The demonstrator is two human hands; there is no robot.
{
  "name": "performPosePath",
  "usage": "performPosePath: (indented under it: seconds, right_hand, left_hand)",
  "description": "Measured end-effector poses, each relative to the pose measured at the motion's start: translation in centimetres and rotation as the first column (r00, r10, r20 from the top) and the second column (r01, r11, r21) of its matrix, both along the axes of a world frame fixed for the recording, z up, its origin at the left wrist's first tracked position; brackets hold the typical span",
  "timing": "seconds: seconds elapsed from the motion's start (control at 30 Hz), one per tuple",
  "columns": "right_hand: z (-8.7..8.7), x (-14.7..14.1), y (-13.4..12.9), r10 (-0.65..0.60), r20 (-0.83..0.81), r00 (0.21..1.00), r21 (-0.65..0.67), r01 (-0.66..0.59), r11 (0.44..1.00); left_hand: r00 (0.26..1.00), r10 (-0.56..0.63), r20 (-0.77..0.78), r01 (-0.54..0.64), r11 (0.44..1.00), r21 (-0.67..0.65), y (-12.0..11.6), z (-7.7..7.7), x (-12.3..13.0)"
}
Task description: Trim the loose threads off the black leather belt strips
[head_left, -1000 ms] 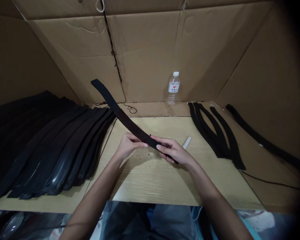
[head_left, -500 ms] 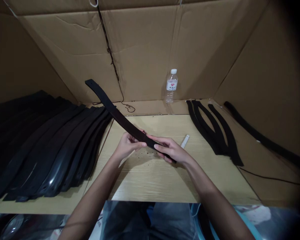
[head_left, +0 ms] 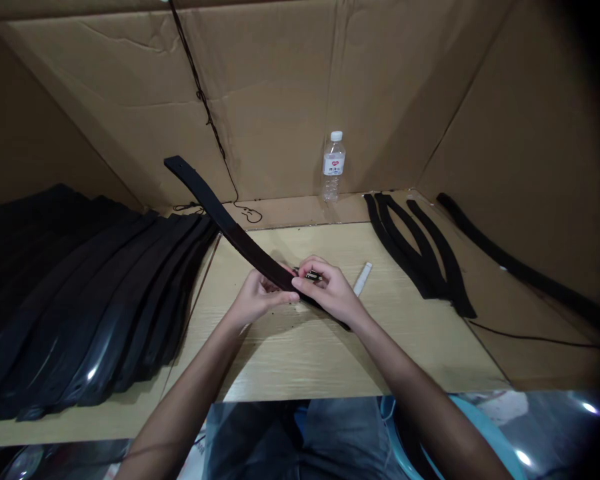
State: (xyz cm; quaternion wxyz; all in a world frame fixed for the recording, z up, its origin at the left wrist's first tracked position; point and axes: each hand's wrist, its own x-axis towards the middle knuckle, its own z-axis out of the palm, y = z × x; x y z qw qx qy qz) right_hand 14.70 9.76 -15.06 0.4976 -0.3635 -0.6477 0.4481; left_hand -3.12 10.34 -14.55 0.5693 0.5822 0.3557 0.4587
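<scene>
Held slantwise over the table is a long, curved black strip (head_left: 230,231), with a small hole near its raised far end. My left hand (head_left: 259,298) is closed around its lower part, thumb on top and fingers underneath. My right hand (head_left: 333,290) pinches the strip just beside it, thumb pressing near the edge. Between the right fingers shows a small dark, shiny piece (head_left: 311,274), too hidden to name. The strip's near end passes below the right hand. A white marker-like stick (head_left: 363,279) lies on the table just beyond that hand.
Many similar black strips (head_left: 105,313) lie overlapped on the left. Several thinner black strips (head_left: 420,260) lie at the right, another (head_left: 520,270) against the cardboard side. A plastic bottle (head_left: 333,167) stands by the cardboard back wall (head_left: 275,100), where a dark cord (head_left: 199,93) hangs.
My right hand has slid up along the strip, closer to my left, and its fingers have curled. A small shiny dark piece now shows there. The view has shifted slightly.
</scene>
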Motion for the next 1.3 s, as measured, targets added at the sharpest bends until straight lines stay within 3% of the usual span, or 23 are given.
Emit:
performPosePath:
  seconds: [0.2, 0.5, 0.83, 0.97, 1.07, 1.13, 1.3]
  right_hand:
    - [0.0, 0.0, -0.1, 0.036, -0.061, 0.997, 0.084, -0.031, 0.996]
    - [-0.3, -0.7, -0.2, -0.095, -0.070, 0.993, 0.227, 0.109, 0.968]
    - [-0.6, -0.6, 0.1, -0.181, -0.004, 0.984, 0.233, 0.177, 0.956]
    - [-0.8, -0.2, 0.4, -0.147, 0.019, 0.989, 0.188, 0.141, 0.972]
    - [-1.0, 0.8, 1.1, -0.145, 0.014, 0.989, 0.139, 0.142, 0.980]
    - [-1.2, 2.1, 1.8, -0.219, 0.060, 0.974, 0.102, 0.212, 0.972]
    - [-1.7, 6.3, 3.3, -0.380, 0.350, 0.856, 0.140, 0.353, 0.925]
  left_hand:
    - [0.999, -0.003, 0.033, 0.003, 1.000, -0.012, -0.1, 0.2, 0.4]
    - [0.996, -0.026, 0.085, 0.023, 0.999, 0.030, 0.2, 0.0, 0.3]
    - [0.999, 0.019, 0.051, -0.017, 0.999, -0.041, 0.2, -0.5, 0.3]
    - [0.998, 0.031, 0.049, -0.029, 0.999, -0.046, 0.3, -0.7, 0.2]
    - [0.999, 0.032, 0.035, -0.032, 0.999, -0.021, 0.4, -0.5, 0.2]
    - [0.998, 0.050, 0.041, -0.050, 0.999, -0.006, 0.5, -0.3, 0.0]
    - [0.992, 0.111, 0.061, -0.111, 0.994, -0.014, 1.0, -0.4, -0.6]
